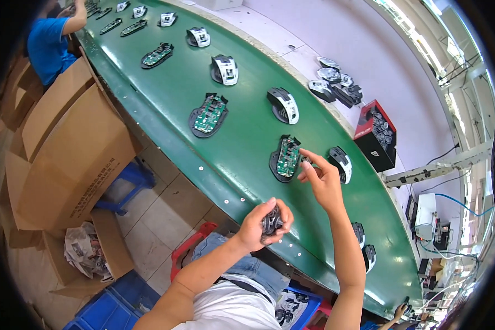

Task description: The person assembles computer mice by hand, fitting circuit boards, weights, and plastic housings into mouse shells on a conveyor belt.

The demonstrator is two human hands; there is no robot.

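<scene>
The left hand (264,223) cups a cluster of small dark parts (271,223), grip closed round them; the right hand (320,179) pinches one part — probably a scroll wheel — beside the open mouse base (285,158) on the green belt (242,165); fitting looks underway — next calls for seating it precisely.

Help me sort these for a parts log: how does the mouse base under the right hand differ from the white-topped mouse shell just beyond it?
The mouse base lies open, its green circuit board showing; the mouse shell is a closed black-and-white cover. The right hand reaches to the base; the shell lies untouched. Both rest on the green belt.
</scene>
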